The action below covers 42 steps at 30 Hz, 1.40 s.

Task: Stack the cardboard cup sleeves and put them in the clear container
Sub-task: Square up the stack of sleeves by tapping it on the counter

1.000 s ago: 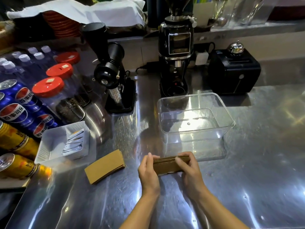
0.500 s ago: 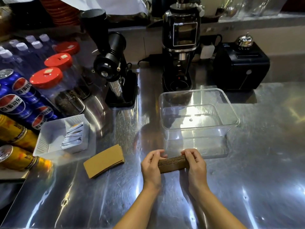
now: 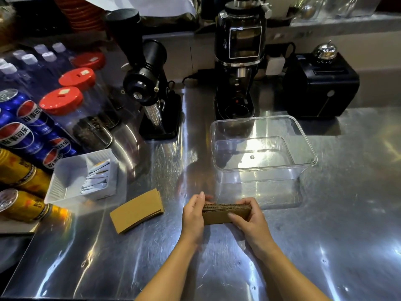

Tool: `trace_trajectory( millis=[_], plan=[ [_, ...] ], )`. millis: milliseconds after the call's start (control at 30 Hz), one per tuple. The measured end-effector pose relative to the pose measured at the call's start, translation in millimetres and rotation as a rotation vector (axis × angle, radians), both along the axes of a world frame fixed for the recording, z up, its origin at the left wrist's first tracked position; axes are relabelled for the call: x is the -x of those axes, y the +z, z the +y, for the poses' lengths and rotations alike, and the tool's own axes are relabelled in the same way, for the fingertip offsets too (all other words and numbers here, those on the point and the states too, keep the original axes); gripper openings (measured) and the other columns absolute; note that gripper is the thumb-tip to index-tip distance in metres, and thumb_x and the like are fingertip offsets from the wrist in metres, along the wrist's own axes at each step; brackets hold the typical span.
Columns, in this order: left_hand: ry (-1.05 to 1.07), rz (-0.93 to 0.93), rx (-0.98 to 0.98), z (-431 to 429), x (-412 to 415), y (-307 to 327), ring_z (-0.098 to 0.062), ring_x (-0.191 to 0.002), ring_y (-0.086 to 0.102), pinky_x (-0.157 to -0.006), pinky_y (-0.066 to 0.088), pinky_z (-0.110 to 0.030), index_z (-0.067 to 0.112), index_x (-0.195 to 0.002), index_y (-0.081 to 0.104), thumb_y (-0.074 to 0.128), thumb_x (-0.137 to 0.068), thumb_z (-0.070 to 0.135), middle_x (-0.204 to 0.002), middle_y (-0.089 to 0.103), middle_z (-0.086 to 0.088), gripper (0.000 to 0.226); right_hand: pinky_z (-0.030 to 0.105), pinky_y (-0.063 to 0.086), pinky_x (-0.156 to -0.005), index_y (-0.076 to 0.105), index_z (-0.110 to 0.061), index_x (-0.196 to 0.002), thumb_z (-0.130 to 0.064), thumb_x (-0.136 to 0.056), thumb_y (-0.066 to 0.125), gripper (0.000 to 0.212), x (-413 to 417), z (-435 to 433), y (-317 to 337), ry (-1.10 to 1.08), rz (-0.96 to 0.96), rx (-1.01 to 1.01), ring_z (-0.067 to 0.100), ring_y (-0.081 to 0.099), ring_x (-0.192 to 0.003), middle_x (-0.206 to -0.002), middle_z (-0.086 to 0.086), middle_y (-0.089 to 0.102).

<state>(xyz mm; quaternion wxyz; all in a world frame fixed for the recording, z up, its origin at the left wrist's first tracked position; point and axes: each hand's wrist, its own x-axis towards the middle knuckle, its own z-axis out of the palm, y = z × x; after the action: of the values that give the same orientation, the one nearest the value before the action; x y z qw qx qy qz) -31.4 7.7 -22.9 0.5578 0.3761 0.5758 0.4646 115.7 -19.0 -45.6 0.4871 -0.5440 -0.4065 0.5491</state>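
- Looking down on a steel counter point(image 3: 325, 246), going from nine o'clock round to three.
- At nine o'clock lie blue Pepsi cans point(image 3: 23, 131) printed with the Chinese characters 百事可乐; yellow cans point(image 3: 19, 205) sit below them, their print too blurred to read.
- Just right of the cans is a white tray point(image 3: 65, 170) holding small sachets point(image 3: 95, 179); any writing on them is too small to tell.
- At about eight o'clock a second pile of cardboard cup sleeves point(image 3: 136, 210) lies flat on the counter, apart from both hands.
- At centre, the left hand point(image 3: 193, 216) is curled closed around one end of the held stack of sleeves point(image 3: 225, 212), which stands on edge.
- The right hand point(image 3: 249, 218) grips the other end, fingers over the top, thumb across the near face.
- At one o'clock the clear container point(image 3: 303, 135) stands empty, just beyond the stack.
- Behind, at twelve o'clock, stand two black coffee grinders point(image 3: 238, 68); no brand is legible.
- Risk, as a judgement: the sleeves are pinched only at the ends, so a loosened grip could let the middle ones fan out or drop.
- The stack could also catch the container's near rim if lifted too low, nudging the light tub across the slick steel.
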Motion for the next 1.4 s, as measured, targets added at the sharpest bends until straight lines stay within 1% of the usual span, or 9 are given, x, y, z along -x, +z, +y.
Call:
trace_trajectory(
  millis=[67, 167, 267, 400, 667, 833, 1100, 1267, 1400],
  plan=[
    [-0.075, -0.055, -0.014, -3.3, 5.3, 0.7, -0.019, -0.077, 0.062, -0.068, 0.050, -0.030, 0.024, -0.082, 0.065, 0.058, -0.082, 0.043, -0.083, 0.068, -0.004, 0.020, 0.065, 0.046, -0.089, 0.054, -0.028, -0.081, -0.004, -0.076, 0.070, 0.029, 0.7, 0.6, 0.6, -0.029, 0.005, 0.014, 0.026, 0.055, -0.084, -0.085, 0.010, 0.055],
    [-0.264, 0.135, -0.093, -12.1, 24.8, -3.9, -0.009, -0.092, 0.062, -0.075, 0.051, -0.023, 0.034, -0.105, 0.056, 0.073, -0.066, 0.042, -0.104, 0.064, -0.001, 0.043, 0.065, 0.046, -0.090, 0.054, -0.024, -0.084, -0.005, -0.076, 0.069, 0.026, 0.8, 0.1, 3.5, -0.026, 0.022, 0.033, 0.030, 0.058, -0.088, -0.087, 0.012, 0.059],
    [-0.332, 0.448, -0.142, -17.7, 40.5, -10.5, -0.014, -0.107, 0.054, -0.092, 0.046, -0.031, 0.036, -0.109, 0.052, 0.075, -0.071, 0.029, -0.110, 0.057, 0.002, 0.045, 0.064, 0.046, -0.089, 0.054, -0.023, -0.086, -0.006, -0.078, 0.068, 0.024, 0.4, 0.3, 5.3, -0.023, -0.012, 0.041, 0.033, 0.059, -0.090, -0.088, 0.012, 0.059],
    [-0.267, 0.534, -0.125, -20.8, 45.8, -13.8, -0.018, -0.107, 0.052, -0.096, 0.043, -0.038, 0.021, -0.111, 0.059, 0.070, -0.077, 0.021, -0.108, 0.058, 0.000, 0.035, 0.062, 0.048, -0.089, 0.053, -0.023, -0.087, -0.006, -0.079, 0.067, 0.024, 2.1, 0.1, 7.0, -0.010, -0.015, 0.040, 0.028, 0.058, -0.089, -0.087, 0.009, 0.058],
    [-0.123, 0.451, -0.175, -21.6, 42.6, -9.7, -0.010, -0.082, 0.061, -0.073, 0.045, -0.013, 0.037, -0.075, 0.064, 0.074, -0.071, 0.007, -0.083, 0.066, 0.002, 0.032, 0.015, 0.051, -0.066, 0.049, -0.026, -0.088, -0.015, -0.081, 0.067, 0.023, 1.9, -3.0, 9.1, 0.045, -0.147, -0.006, -0.003, 0.056, -0.071, -0.083, -0.002, 0.056],
    [-0.129, 0.419, -0.167, -21.0, 45.4, -12.1, -0.010, -0.078, 0.061, -0.066, 0.045, -0.009, 0.031, -0.074, 0.065, 0.074, -0.072, 0.009, -0.081, 0.067, -0.002, 0.023, 0.016, 0.052, -0.071, 0.059, -0.029, -0.092, -0.004, -0.077, 0.069, 0.031, -14.5, -5.7, 10.8, 0.030, -0.116, -0.010, 0.003, 0.061, -0.081, -0.086, -0.006, 0.066],
    [-0.118, 0.356, -0.148, -21.8, 44.3, -6.0, -0.001, -0.071, 0.060, -0.063, 0.044, -0.008, 0.019, -0.078, 0.067, 0.072, -0.073, 0.006, -0.079, 0.068, -0.002, 0.015, 0.052, 0.055, -0.083, 0.072, -0.022, -0.084, 0.002, -0.074, 0.069, 0.026, -30.7, 0.3, 15.7, 0.026, -0.175, 0.010, 0.020, 0.065, -0.079, -0.078, 0.002, 0.071],
    [-0.073, 0.295, -0.128, -22.2, 52.4, -4.2, 0.001, -0.052, 0.053, -0.054, 0.041, -0.009, 0.020, -0.079, 0.066, 0.069, -0.076, 0.002, -0.060, 0.062, 0.008, 0.018, 0.016, 0.053, -0.061, 0.071, -0.023, -0.073, 0.004, -0.072, 0.071, 0.027, -21.3, 4.9, 25.4, -0.013, -0.167, -0.003, 0.007, 0.067, -0.067, -0.069, -0.007, 0.073],
    [0.040, 0.221, -0.162, -22.5, 68.8, 2.5, -0.003, -0.057, 0.059, -0.059, 0.046, -0.013, 0.025, -0.079, 0.068, 0.069, -0.076, 0.003, -0.059, 0.066, 0.011, 0.022, 0.013, 0.052, -0.058, 0.067, -0.017, -0.070, 0.011, -0.070, 0.071, 0.028, -0.3, 19.2, 41.9, 0.001, -0.116, -0.017, 0.005, 0.066, -0.063, -0.065, -0.003, 0.070]
  ],
)
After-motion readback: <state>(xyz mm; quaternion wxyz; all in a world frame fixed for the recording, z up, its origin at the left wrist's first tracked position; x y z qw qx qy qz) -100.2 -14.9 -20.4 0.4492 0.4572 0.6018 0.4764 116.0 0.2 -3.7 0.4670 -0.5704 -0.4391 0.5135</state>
